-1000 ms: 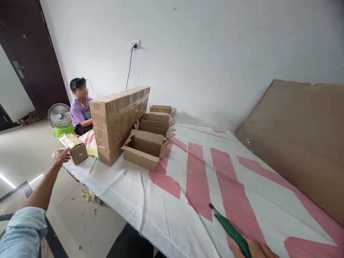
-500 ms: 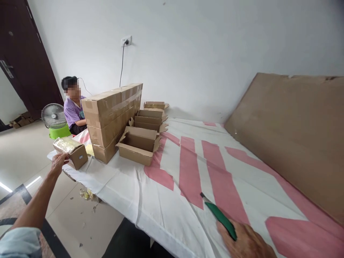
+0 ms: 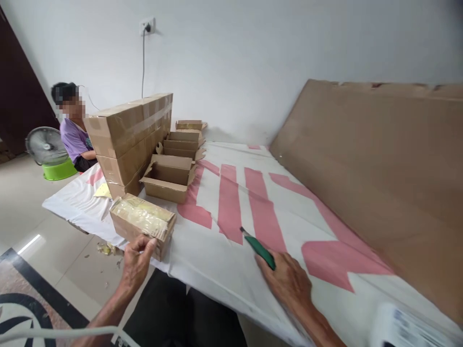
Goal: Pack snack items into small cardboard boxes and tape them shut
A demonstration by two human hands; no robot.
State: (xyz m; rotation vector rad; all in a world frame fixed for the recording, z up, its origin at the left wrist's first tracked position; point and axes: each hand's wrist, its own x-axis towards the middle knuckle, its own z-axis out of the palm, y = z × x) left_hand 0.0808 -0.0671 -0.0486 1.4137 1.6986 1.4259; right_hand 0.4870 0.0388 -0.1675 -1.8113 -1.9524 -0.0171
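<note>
My left hand [image 3: 139, 258] pinches the near end of a small cardboard box [image 3: 126, 229]. Clear, yellowish tape covers the top of that box, and it sits close to the table's front edge. In my right hand [image 3: 289, 277], a green-handled utility knife [image 3: 261, 250] is gripped, its dark tip pointing away from me and to the left. That hand is low over the cloth, to the right of the box and apart from it. Behind the box stands an open cardboard box [image 3: 168, 190] with its flaps up.
Taped boxes [image 3: 130, 127] are stacked at the left, with more open boxes [image 3: 183, 143] beside them. A cardboard sheet [image 3: 372, 164] leans on the right. A person [image 3: 74, 135] sits beyond the stack, near a fan [image 3: 47, 145]. A blurred white object [image 3: 408, 327] is at bottom right.
My left hand has brought the taped box rightward and nearer to me along the table edge. The view has swung right, and a white object has come in at bottom right.
</note>
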